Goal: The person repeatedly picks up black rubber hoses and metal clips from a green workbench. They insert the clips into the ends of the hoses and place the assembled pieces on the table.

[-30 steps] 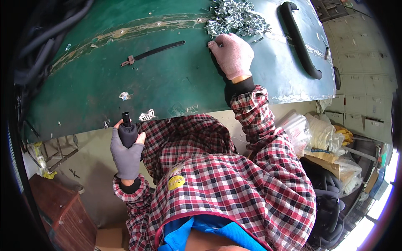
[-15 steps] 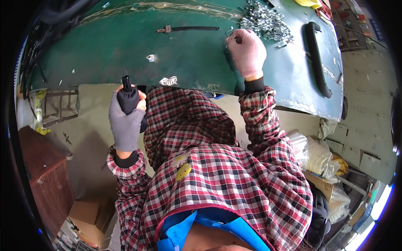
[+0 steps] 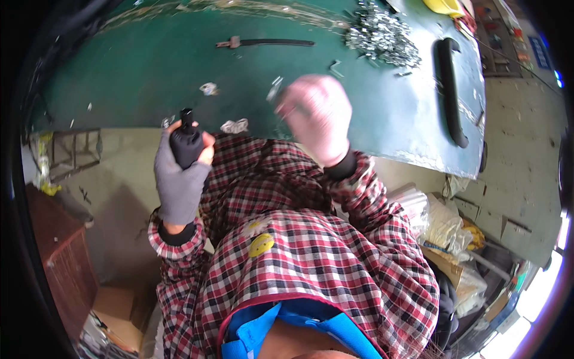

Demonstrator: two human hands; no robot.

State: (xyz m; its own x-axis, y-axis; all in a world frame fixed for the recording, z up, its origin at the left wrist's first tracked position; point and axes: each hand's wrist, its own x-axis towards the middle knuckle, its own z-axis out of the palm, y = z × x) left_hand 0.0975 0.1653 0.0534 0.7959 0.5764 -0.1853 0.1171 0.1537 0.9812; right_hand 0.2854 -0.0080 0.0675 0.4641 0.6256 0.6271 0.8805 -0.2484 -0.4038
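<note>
Left hand [image 3: 178,192]: grey-gloved, fingers closed round a black part [image 3: 186,149], which stands roughly upright just off the near edge of the bench [image 3: 149,78], its narrow tube end upward. Right hand [image 3: 320,116]: pink-gloved, fingers curled, above the bench; a bright metal piece [image 3: 275,88] shows at its fingertips, but blur prevents telling whether it is gripped.

Progress, as judged: work on the black part appears unfinished, as no metal piece can be made out on its tube end (the glove covers much of the rest). Many clips [image 3: 382,36] lie loose in a heap, with one stray clip [image 3: 336,69] apart from it. A strap [image 3: 275,42] and a curved bar [image 3: 448,90] lie on the bench, untouched by either hand.

Containers: a carton [image 3: 119,308] stands on the floor at left, contents not visible. Clear bags [image 3: 439,218] at right hold pale material, kind uncertain. A yellow vessel [image 3: 443,6] at the far edge is cut off; contents cannot be told.
</note>
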